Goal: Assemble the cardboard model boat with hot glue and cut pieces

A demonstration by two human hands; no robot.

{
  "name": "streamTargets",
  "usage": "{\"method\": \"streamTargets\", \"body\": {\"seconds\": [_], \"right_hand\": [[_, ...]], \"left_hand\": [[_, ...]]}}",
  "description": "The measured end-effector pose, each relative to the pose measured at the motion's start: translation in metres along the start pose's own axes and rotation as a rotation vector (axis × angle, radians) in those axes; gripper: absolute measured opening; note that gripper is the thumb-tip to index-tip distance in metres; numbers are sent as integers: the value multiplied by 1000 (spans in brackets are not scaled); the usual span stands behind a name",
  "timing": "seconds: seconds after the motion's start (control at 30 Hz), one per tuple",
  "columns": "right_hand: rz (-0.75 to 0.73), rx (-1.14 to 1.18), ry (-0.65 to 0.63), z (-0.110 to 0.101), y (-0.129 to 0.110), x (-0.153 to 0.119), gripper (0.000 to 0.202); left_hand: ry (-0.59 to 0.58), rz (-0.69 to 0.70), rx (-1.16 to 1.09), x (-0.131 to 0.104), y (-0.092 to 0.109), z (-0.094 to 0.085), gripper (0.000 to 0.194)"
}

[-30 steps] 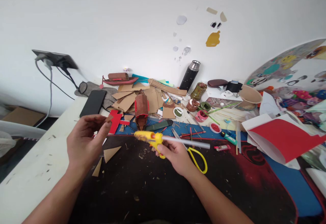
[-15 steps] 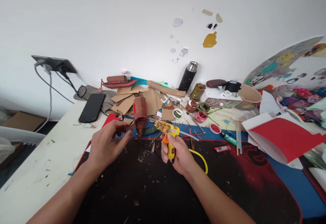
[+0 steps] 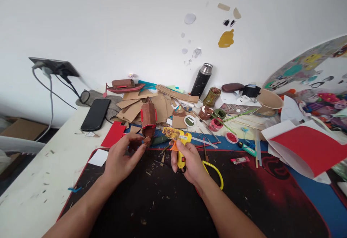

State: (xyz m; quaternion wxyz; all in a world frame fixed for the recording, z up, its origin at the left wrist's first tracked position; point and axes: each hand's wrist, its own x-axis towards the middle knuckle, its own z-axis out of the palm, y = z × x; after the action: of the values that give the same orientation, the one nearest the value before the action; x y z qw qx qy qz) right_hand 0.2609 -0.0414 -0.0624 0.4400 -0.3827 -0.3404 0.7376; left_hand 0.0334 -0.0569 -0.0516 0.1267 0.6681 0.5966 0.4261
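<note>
My right hand [image 3: 188, 160] is wrapped round a yellow hot glue gun [image 3: 182, 146] with an orange trigger; its stained nozzle end points left and a clear glue stick [image 3: 203, 142] sticks out of its back. Between the thumb and fingers of my left hand [image 3: 123, 155] is a small brown cardboard piece [image 3: 146, 140]. Just beyond those fingertips stands a brown model boat [image 3: 148, 117] with an arched roof and red edging. The held piece overlaps the boat's near end in view; whether they touch I cannot tell.
Cardboard scraps [image 3: 130, 112] pile up behind the boat, near another small boat [image 3: 124, 85]. Open paint pots [image 3: 216, 124], a black thermos [image 3: 202, 81] and brushes stand back right. A phone [image 3: 95, 115] lies left. The glue gun's yellow cable [image 3: 218, 174] curls over the black mat [image 3: 151, 209].
My left hand has moved right with the brown piece, toward the near end of the model boat. The glue gun stays in my right hand, nearly in place. The view has shifted slightly.
</note>
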Motion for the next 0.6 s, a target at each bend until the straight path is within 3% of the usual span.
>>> {"method": "streamTargets", "body": {"seconds": [0.2, 0.6], "right_hand": [[-14, -21, -75, -4, -2, -4, 65], [21, 22, -78, -2, 3, -8, 75]], "left_hand": [[-20, 100, -25, -3, 4, 1, 8], [6, 179, -2, -4, 2, -3, 2]]}}
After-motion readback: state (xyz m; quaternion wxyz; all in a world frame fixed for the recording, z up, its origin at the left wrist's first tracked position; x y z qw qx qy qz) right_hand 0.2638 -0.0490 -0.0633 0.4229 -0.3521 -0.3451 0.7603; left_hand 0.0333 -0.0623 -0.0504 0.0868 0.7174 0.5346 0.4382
